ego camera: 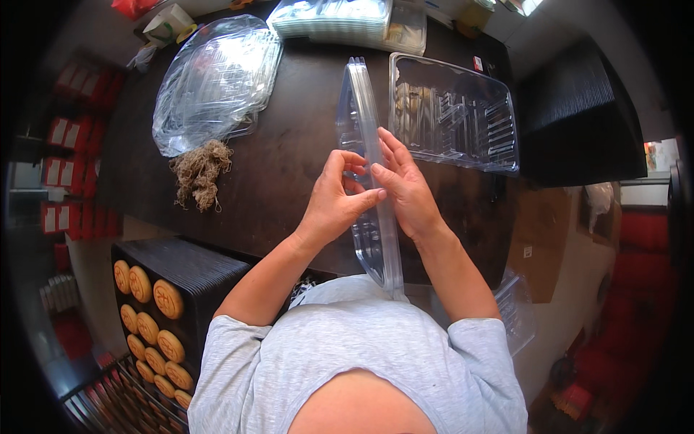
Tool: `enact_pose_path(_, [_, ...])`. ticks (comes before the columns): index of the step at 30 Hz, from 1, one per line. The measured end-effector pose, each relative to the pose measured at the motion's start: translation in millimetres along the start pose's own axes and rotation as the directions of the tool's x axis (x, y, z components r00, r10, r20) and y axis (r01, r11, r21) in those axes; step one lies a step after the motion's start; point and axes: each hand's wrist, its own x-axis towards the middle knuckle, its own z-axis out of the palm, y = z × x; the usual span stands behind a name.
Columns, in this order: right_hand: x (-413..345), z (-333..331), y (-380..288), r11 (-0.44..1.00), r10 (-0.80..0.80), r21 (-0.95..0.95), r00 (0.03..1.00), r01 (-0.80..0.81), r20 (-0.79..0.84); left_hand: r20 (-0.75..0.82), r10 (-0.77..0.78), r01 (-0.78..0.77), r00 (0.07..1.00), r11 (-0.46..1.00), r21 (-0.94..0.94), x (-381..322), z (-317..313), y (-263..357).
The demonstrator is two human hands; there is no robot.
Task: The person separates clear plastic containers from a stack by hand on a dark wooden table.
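Note:
Several nested clear plastic trays (374, 125) stand on edge in front of me, between my two hands. My left hand (339, 192) grips their rims, with the thumb across the edges and the fingers on the hollow side. On the other side, my right hand (409, 187) holds the flat backs and rims, its fingers pointing up and away. To the right on the dark table (293, 163), a single clear tray (455, 114) with a ribbed bottom lies flat. A plastic bag holding clear trays or lids (217, 87) lies at the left, with a tangle of brown fibre (201, 173) at its near end.
A tall stack of clear trays (331, 19) sits at the table's far edge. Round stamped pastries (168, 298) rest on the top of stacked black baking trays (190, 266) at the lower left. More dark stacked trays (580, 114) stand at the right, above a cardboard box (542, 238).

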Motion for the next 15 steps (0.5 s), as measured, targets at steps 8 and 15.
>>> enact_pose_path(8, [9, -8, 8, 0.998, 0.067, 0.012, 0.992, -0.068, 0.104, -0.004, -0.063, 0.062, 0.998, 0.989, -0.137, -7, -12, -4])
enact_pose_path(15, [14, -12, 4, 0.997, 0.082, -0.02, 0.986, -0.08, 0.145, 0.013, -0.089, 0.09, 0.996, 0.982, -0.165, -6, -16, -8])
